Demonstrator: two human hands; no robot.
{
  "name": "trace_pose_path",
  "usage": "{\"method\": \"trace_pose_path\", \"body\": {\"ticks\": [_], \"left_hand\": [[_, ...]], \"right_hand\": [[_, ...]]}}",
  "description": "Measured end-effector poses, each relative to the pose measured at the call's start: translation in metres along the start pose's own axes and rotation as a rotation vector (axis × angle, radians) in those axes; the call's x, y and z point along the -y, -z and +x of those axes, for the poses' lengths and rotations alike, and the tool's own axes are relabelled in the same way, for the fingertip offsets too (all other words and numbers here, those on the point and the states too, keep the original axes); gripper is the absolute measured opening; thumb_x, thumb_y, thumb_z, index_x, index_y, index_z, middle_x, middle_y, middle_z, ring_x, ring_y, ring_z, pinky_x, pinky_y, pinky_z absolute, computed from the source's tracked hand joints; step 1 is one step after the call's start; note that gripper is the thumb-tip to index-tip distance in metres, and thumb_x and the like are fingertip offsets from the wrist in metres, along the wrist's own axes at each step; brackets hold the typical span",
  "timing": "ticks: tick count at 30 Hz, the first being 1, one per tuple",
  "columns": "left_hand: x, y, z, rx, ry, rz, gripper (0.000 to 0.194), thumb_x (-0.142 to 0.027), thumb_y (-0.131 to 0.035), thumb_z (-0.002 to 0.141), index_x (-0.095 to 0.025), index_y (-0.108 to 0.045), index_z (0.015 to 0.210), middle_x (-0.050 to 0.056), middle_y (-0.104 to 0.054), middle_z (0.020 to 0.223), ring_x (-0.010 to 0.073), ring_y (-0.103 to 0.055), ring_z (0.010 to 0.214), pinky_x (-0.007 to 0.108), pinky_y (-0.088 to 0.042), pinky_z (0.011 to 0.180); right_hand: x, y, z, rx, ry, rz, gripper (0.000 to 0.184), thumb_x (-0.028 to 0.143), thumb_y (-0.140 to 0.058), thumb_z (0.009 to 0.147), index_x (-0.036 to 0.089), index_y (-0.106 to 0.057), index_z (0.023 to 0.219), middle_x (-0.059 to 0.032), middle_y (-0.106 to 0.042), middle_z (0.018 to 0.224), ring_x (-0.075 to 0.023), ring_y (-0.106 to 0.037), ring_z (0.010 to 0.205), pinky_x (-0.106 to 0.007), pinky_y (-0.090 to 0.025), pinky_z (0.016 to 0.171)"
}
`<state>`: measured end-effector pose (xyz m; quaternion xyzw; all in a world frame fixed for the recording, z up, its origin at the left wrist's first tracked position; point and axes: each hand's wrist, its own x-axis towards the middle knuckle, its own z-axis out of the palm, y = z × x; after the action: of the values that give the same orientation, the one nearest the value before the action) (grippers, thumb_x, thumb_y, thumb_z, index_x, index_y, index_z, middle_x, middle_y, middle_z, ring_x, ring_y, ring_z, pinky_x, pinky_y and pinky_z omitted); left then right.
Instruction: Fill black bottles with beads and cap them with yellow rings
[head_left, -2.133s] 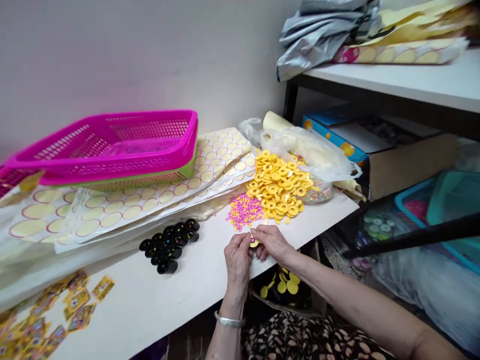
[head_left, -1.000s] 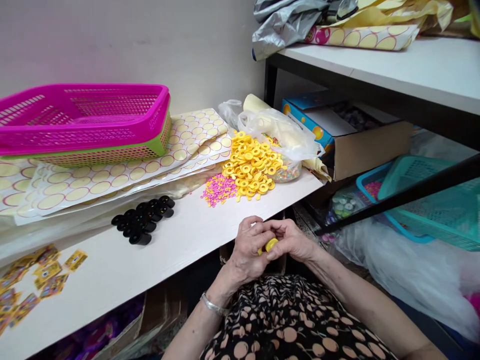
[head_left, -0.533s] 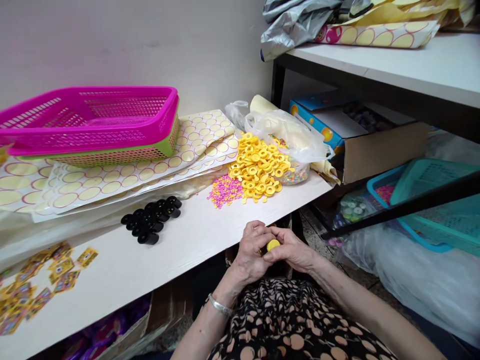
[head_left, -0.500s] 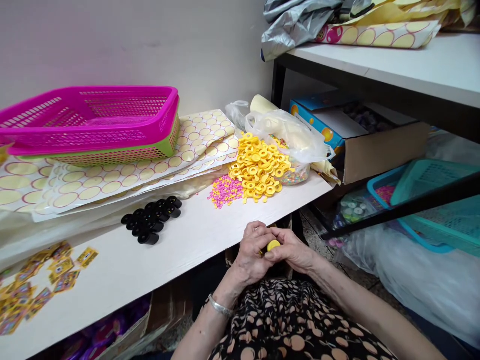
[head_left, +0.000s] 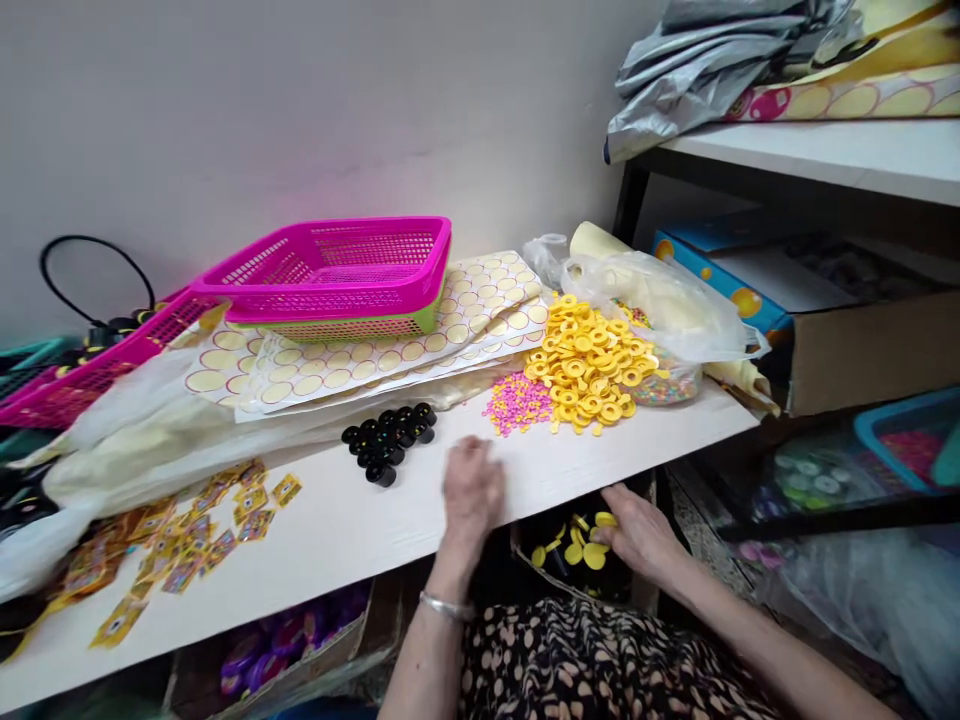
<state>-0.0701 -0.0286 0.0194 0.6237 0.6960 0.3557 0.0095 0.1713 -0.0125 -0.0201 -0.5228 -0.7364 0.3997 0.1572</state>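
My left hand point(head_left: 472, 487) is over the white table, fingers curled and smeared by motion; whether it holds anything is unclear. Just beyond it stand several small black cups point(head_left: 386, 440) with bright specks inside. My right hand point(head_left: 645, 535) reaches over an open cardboard box point(head_left: 523, 548) below the table edge. A round yellow-capped piece point(head_left: 606, 519) sits between its thumb and fingers. More yellow-capped pieces point(head_left: 576, 553) lie in the box. Past my hands are a heap of yellow ring-shaped parts point(head_left: 592, 365) and a pile of tiny pink and yellow bits point(head_left: 517, 402).
Printed sachets point(head_left: 199, 530) are scattered on the left of the table. A pink basket point(head_left: 337, 295) rests on a green one over sheets of round stickers point(head_left: 360, 365). A blue-sided carton point(head_left: 862, 350) stands under the right shelf point(head_left: 847, 155). Purple packages point(head_left: 285, 640) fill a box below.
My hands have parted from around a yellow-capped piece. The left has moved up over the table, the right out to the box, now exposed. The view has swung left.
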Motion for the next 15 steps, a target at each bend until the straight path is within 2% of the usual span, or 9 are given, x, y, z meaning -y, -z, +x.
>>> {"method": "trace_pose_path", "body": {"ticks": [1, 2, 5, 7, 10, 11, 12, 13, 15], "left_hand": [[0.013, 0.005, 0.009, -0.115, 0.156, 0.181, 0.023, -0.025, -0.051, 0.079, -0.013, -0.06, 0.096, 0.014, -0.055, 0.101, 0.0249, -0.054, 0.096, 0.037, -0.045, 0.079], [0.025, 0.009, 0.017, -0.174, 0.281, 0.33, 0.025, -0.03, -0.049, 0.081, -0.012, -0.06, 0.094, 0.015, -0.056, 0.099, 0.0262, -0.055, 0.093, 0.037, -0.045, 0.076], [0.048, 0.012, 0.033, -0.148, 0.49, 0.587, 0.03, -0.037, -0.046, 0.083, -0.01, -0.058, 0.09, 0.014, -0.059, 0.089, 0.0258, -0.058, 0.078, 0.034, -0.043, 0.062], [0.056, 0.01, 0.037, -0.09, 0.513, 0.638, 0.032, -0.039, -0.046, 0.083, -0.01, -0.058, 0.088, 0.013, -0.06, 0.084, 0.0251, -0.059, 0.073, 0.031, -0.04, 0.059], [0.061, 0.006, 0.041, -0.063, 0.51, 0.647, 0.035, -0.043, -0.045, 0.083, -0.01, -0.058, 0.085, 0.013, -0.062, 0.081, 0.0249, -0.059, 0.071, 0.03, -0.038, 0.058], [0.062, 0.005, 0.042, -0.071, 0.513, 0.642, 0.035, -0.043, -0.045, 0.083, -0.01, -0.058, 0.083, 0.013, -0.062, 0.079, 0.0245, -0.059, 0.071, 0.03, -0.037, 0.058], [0.063, 0.004, 0.042, -0.085, 0.513, 0.629, 0.035, -0.042, -0.044, 0.084, -0.011, -0.059, 0.081, 0.012, -0.062, 0.078, 0.0238, -0.058, 0.07, 0.03, -0.037, 0.059], [0.064, 0.004, 0.042, -0.104, 0.502, 0.609, 0.033, -0.041, -0.044, 0.084, -0.011, -0.059, 0.079, 0.012, -0.061, 0.075, 0.0229, -0.058, 0.07, 0.029, -0.037, 0.06], [0.064, 0.003, 0.04, -0.135, 0.446, 0.54, 0.031, -0.038, -0.044, 0.083, -0.013, -0.058, 0.073, 0.009, -0.059, 0.068, 0.0203, -0.056, 0.067, 0.028, -0.036, 0.062]], "right_hand": [[-0.001, -0.002, 0.003, -0.021, 0.019, -0.074, 0.044, 0.017, -0.057, 0.066, 0.019, -0.056, 0.11, -0.0114, -0.054, 0.115, -0.0271, -0.05, 0.107, -0.037, -0.04, 0.087], [-0.001, -0.004, 0.006, -0.04, 0.032, -0.111, 0.048, 0.016, -0.054, 0.068, 0.018, -0.052, 0.116, -0.0127, -0.052, 0.117, -0.0266, -0.05, 0.107, -0.036, -0.041, 0.087], [-0.005, -0.013, 0.008, -0.104, 0.057, -0.105, 0.056, 0.015, -0.05, 0.071, 0.016, -0.041, 0.126, -0.0142, -0.048, 0.121, -0.0234, -0.054, 0.1, -0.033, -0.044, 0.082], [-0.008, -0.014, 0.004, -0.116, 0.076, -0.098, 0.05, 0.015, -0.049, 0.072, 0.016, -0.044, 0.122, -0.0128, -0.051, 0.116, -0.0206, -0.057, 0.091, -0.03, -0.044, 0.077], [-0.003, -0.003, -0.003, -0.017, 0.064, -0.157, 0.015, 0.02, -0.048, 0.078, 0.017, -0.058, 0.088, -0.0052, -0.059, 0.082, -0.0172, -0.057, 0.071, -0.027, -0.042, 0.064], [0.002, 0.004, -0.003, 0.017, 0.072, -0.166, 0.013, 0.024, -0.047, 0.081, 0.018, -0.058, 0.077, -0.0026, -0.057, 0.07, -0.016, -0.055, 0.065, -0.026, -0.04, 0.06], [0.009, 0.01, -0.001, 0.036, 0.102, -0.163, 0.02, 0.027, -0.045, 0.084, 0.019, -0.056, 0.069, -0.0007, -0.054, 0.062, -0.0147, -0.052, 0.06, -0.025, -0.038, 0.058], [0.018, 0.015, 0.004, 0.035, 0.154, -0.151, 0.025, 0.03, -0.043, 0.086, 0.019, -0.054, 0.066, 0.0001, -0.052, 0.06, -0.0137, -0.05, 0.058, -0.025, -0.037, 0.057], [0.036, 0.022, 0.02, -0.021, 0.301, -0.136, 0.023, 0.03, -0.042, 0.088, 0.019, -0.055, 0.072, -0.0007, -0.054, 0.067, -0.0131, -0.051, 0.063, -0.024, -0.038, 0.062]]}}
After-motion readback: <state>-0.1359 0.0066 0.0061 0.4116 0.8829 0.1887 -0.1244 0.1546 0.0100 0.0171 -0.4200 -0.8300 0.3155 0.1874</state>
